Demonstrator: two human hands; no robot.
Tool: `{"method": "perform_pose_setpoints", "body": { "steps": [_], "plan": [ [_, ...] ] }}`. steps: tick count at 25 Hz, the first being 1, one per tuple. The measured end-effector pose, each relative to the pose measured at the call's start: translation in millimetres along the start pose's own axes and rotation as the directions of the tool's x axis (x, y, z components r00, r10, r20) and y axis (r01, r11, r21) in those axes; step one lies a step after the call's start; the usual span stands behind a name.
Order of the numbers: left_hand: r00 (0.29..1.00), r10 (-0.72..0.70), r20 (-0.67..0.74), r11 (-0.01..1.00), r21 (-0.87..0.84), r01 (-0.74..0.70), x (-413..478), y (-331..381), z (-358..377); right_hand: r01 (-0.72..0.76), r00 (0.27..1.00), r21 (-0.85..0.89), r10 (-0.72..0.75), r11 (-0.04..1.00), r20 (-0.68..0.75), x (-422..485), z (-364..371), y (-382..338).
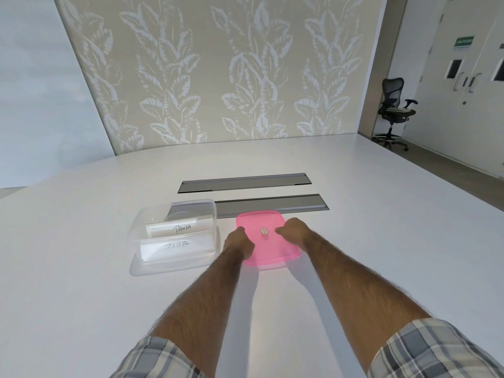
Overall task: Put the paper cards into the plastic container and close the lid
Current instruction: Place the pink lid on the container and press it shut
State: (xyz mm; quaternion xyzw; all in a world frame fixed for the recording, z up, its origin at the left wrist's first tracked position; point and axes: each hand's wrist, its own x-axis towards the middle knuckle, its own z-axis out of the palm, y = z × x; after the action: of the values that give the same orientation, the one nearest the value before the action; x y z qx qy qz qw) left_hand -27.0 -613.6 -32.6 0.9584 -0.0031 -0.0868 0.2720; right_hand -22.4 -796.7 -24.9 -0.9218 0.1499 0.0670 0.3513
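The left hand (pixel 240 242) and right hand (pixel 293 231) grip the pink lid (pixel 272 253) at its nine and three o'clock edges. The paper cards (pixel 180 229) sit inside the clear container (pixel 141 230), at the lid's nine o'clock — best carry it level, match corners, press the rim evenly.

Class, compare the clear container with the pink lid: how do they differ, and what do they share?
The container is colourless and see-through; the lid is pink. The container is deep-walled; the lid is flat. The container holds two cards and is untouched; the left hand and right hand grip the lid. Both are rounded-rectangle plastic on the table.
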Motion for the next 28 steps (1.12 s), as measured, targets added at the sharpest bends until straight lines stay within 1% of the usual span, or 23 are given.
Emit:
{"method": "perform_pose_setpoints", "body": {
  "steps": [3,6,8,9,11,13,18,21,23,25,27,28],
  "plan": [
    [0.999,0.046,-0.01,0.991,-0.126,-0.047,-2.1,4.7,-8.8,-0.053,0.997,0.09,0.058,0.994,-0.056,-2.2,-5.0,-2.4],
    [0.993,0.104,-0.056,0.976,-0.186,-0.113,-6.2,11.3,-19.2,-0.077,0.984,0.178,0.104,0.981,-0.144,-6.8,-13.1,-9.0],
    [0.987,0.128,-0.094,0.962,-0.23,-0.147,-7.5,12.5,-27.7,-0.093,0.965,0.273,0.154,0.958,-0.213,-8.3,-19.4,-13.8],
    [0.984,0.136,-0.111,0.953,-0.257,-0.161,-8.6,12.0,-33.6,-0.089,0.953,0.356,0.183,0.93,-0.241,-10.6,-23.4,-17.1],
    [0.981,0.145,-0.126,0.928,-0.326,-0.179,-12.7,10.4,-47.3,-0.052,0.937,0.558,0.234,0.829,-0.26,-15.5,-30.9,-26.3],
    [0.977,0.156,-0.145,0.904,-0.377,-0.2,-18.0,8.0,-62.7,0.001,0.928,0.677,0.251,0.736,-0.274,-27.7,-38.8,-41.9],
    [0.958,0.16,-0.237,0.874,-0.417,-0.249,-34.2,-7.9,-111.8,0.113,0.958,0.795,0.146,0.595,-0.246,-59.8,-44.2,-91.3],
    [0.93,0.152,-0.335,0.862,-0.415,-0.291,-48.0,-27.9,-140.4,0.146,0.973,0.876,0.096,0.46,-0.212,-78.2,-34.2,-127.4],
    [0.906,0.111,-0.408,0.876,-0.39,-0.283,-56.4,-44.1,-153.7,0.175,0.969,0.885,0.081,0.431,-0.231,-89.0,-23.2,-153.1],
    [0.903,-0.003,-0.429,0.86,-0.462,-0.216,-64.2,-62.3,-166.2,0.213,0.956,0.879,0.096,0.427,-0.278,-101.5,-11.9,-179.0],
    [0.91,-0.117,-0.397,0.792,-0.59,-0.156,-70.2,-77.8,-177.7,0.251,0.938,0.875,0.119,0.414,-0.326,-110.1,0.3,-204.1],
    [0.923,-0.159,-0.352,0.72,-0.68,-0.135,-73.2,-84.1,-182.8,0.262,0.93,0.882,0.141,0.391,-0.339,-113.4,7.2,-216.3]
  ]
}}
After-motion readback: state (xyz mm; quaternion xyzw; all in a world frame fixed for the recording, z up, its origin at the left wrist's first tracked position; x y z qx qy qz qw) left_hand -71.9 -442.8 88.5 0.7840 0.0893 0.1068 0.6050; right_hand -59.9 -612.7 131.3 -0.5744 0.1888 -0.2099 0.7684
